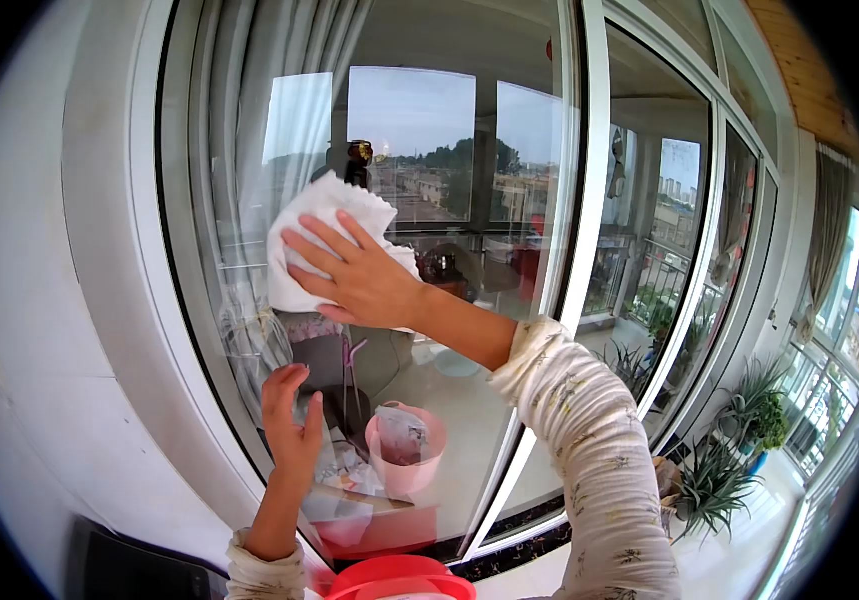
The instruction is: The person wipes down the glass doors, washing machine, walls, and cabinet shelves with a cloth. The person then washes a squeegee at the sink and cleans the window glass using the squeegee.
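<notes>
My right hand (365, 275) lies spread on a white cloth (325, 210), pressing it flat against the glass pane (470, 370) of a sliding door. The cloth has a jagged edge and covers part of the pane's upper left. Lower and to the left, my left hand (292, 415) is raised near the glass with its fingers apart, holding nothing. Both arms wear light patterned sleeves.
A red basin (400, 578) stands at the bottom centre. Behind the glass are a pink bin (408, 450) and grey curtains (270, 120). Potted plants (715, 485) stand at the right. A dark object (135, 565) is at the lower left, beside the white wall (40, 350).
</notes>
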`<control>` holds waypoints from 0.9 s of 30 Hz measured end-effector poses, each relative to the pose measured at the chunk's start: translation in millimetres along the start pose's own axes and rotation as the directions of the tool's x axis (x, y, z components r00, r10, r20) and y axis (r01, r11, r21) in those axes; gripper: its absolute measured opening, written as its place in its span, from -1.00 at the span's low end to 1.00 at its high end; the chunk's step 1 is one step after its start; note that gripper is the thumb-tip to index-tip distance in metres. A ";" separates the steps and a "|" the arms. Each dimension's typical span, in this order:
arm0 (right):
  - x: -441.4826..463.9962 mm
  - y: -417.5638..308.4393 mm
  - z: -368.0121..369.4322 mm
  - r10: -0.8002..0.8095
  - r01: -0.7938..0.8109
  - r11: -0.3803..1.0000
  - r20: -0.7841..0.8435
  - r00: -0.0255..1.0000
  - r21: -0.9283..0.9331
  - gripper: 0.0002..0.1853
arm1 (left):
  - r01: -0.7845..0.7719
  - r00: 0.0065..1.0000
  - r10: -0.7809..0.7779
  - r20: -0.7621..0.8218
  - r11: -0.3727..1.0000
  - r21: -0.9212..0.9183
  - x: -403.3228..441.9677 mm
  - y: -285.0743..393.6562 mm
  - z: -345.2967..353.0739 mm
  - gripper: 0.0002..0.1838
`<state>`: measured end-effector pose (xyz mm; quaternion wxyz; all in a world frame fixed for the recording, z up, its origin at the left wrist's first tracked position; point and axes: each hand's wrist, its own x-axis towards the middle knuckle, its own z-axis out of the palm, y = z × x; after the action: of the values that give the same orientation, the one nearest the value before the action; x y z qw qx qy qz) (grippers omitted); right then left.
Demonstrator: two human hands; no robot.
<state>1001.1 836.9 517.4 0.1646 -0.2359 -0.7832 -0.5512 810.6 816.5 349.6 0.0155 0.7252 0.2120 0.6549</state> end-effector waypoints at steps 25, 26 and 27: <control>-3.0 338.0 -100.6 0.681 -0.956 0.277 -0.682 0.267 -0.097 -0.31 | -0.002 0.999 0.005 0.054 0.999 -0.054 -87.3 -5.6 -80.1 -0.58; 26.8 341.6 -95.2 0.652 -0.942 0.317 -0.697 0.299 -0.108 -0.29 | 0.003 0.999 0.000 0.050 0.998 -0.064 -88.1 -6.0 -82.4 -0.59; 61.6 337.1 -90.5 0.619 -0.928 0.352 -0.713 0.330 -0.124 -0.27 | 0.006 0.999 -0.002 0.048 0.997 -0.077 -88.4 -7.3 -85.4 -0.60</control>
<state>1135.3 858.0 844.8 0.5659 -0.4603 -0.2895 -0.6198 722.2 772.4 276.2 0.0499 0.7392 0.1874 0.6449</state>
